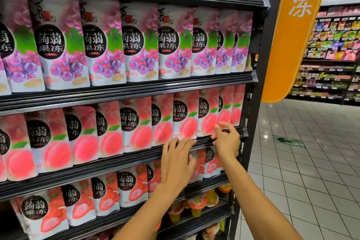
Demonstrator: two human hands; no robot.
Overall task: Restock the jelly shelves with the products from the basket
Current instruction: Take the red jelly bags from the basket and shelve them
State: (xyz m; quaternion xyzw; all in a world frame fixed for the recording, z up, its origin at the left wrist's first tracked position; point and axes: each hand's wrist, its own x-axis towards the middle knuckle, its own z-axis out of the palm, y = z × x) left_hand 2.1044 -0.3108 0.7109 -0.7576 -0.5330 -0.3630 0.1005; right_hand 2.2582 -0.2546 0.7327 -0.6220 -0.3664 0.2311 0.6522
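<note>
Peach jelly pouches (136,124) stand upright, long axis vertical, facing outward.

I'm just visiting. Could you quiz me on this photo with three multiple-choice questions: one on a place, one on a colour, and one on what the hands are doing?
1. Which row stands directly above the peach pouches?
A) strawberry pouches
B) grape pouches
C) jelly cups

2. What colour is the sign on the right?
A) orange
B) blue
C) white

3. What are the left hand and right hand doing?
A) carrying a basket
B) resting at the rail under the peach pouches
C) hanging idle

Answers:
1 B: the purple grape row sits one level up.
2 A: it is orange with a white character.
3 B: both hands are at that rail, and neither holds a loose pouch.
</note>
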